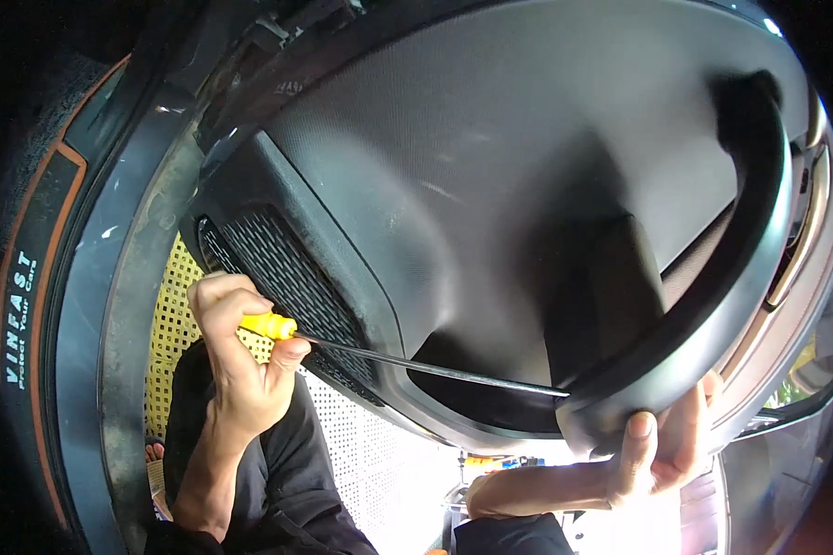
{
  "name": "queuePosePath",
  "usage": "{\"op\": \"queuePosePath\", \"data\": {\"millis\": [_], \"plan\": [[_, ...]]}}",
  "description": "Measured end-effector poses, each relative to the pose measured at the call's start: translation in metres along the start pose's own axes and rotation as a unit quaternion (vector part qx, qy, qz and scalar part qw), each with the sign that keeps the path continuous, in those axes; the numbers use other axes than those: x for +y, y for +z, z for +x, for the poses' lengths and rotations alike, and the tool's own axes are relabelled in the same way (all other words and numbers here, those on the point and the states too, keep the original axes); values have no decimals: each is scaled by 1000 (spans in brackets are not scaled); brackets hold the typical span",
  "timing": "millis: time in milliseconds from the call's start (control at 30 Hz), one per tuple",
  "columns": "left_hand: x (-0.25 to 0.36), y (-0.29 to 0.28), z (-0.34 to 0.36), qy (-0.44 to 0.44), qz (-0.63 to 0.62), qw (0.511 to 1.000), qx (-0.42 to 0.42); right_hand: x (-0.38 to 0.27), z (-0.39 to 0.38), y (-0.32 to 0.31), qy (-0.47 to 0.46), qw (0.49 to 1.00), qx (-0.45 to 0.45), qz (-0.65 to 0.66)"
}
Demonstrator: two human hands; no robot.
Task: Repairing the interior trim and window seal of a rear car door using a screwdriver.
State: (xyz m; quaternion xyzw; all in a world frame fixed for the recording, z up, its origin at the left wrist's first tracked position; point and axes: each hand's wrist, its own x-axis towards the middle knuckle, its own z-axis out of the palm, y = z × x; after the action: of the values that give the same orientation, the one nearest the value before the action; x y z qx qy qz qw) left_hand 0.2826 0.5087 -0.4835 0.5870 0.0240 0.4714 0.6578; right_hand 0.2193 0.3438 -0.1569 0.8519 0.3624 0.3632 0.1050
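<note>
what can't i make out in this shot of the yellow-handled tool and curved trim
All in the head view:
Yellow handle: rear covered by the left hand.
Right hand: some fingertips hidden behind the curved trim.
Shaft tip: too small to tell whether it is wedged in.
White floor: washed out by glare.

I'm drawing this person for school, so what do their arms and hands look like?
The left hand and right hand are bare: no gloves, and I can't see any rings or watch. Dark sleeves show at the bottom edge, leaving the forearms uncovered.
</note>
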Motion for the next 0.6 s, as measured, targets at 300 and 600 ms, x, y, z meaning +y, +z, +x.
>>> {"op": "queuePosePath", "data": {"millis": [300, 600], "plan": [[23, -20, -4, -9, 63, 998, -25, -5, 4, 5, -5, 998, 17, 52], [14, 0, -4, 14, 34, 999, -17, -2, 4, 6, 7, 997, 25, 79]]}}
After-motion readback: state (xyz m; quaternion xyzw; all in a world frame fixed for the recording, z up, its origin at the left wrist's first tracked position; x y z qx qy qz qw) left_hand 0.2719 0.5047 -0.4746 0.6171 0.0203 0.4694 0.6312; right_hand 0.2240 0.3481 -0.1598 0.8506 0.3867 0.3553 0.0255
